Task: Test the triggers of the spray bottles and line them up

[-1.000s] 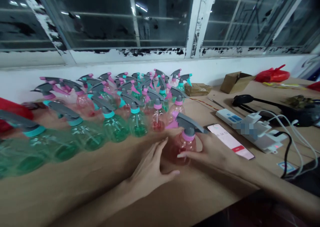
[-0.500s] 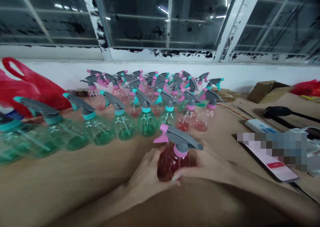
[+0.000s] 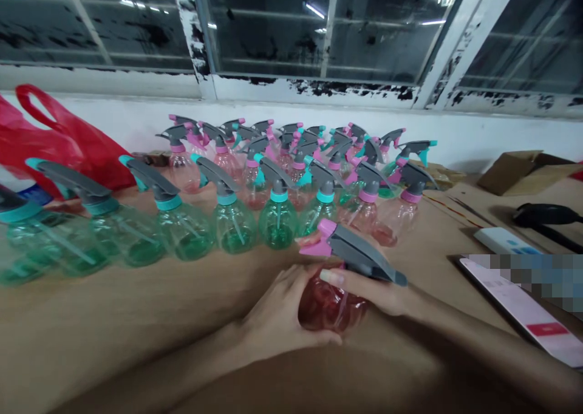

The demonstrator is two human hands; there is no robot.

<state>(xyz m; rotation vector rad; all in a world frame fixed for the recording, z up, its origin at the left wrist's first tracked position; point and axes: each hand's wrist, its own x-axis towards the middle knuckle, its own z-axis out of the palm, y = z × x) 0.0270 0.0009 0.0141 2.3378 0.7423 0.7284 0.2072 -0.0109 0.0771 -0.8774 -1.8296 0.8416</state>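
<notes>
A red spray bottle with a grey trigger head and pink nozzle stands upright near the front of the table. My left hand is wrapped round the side of its body. At the neck, just under the spray head, my right hand closes round the collar, its thumb across the front; some fingers are hidden behind the head. Just behind is a row of clear spray bottles with green liquid and teal collars, one green bottle among them. Two pink-collared bottles, including a pale pink bottle, end that row at the right.
Several more spray bottles crowd by the wall. A red plastic bag lies at the left. To the right are a phone, a white device, a black object and an open cardboard box.
My right hand has moved up from the bottle's body to its neck. My left hand keeps its hold. The view has shifted, so the surroundings sit further right.
</notes>
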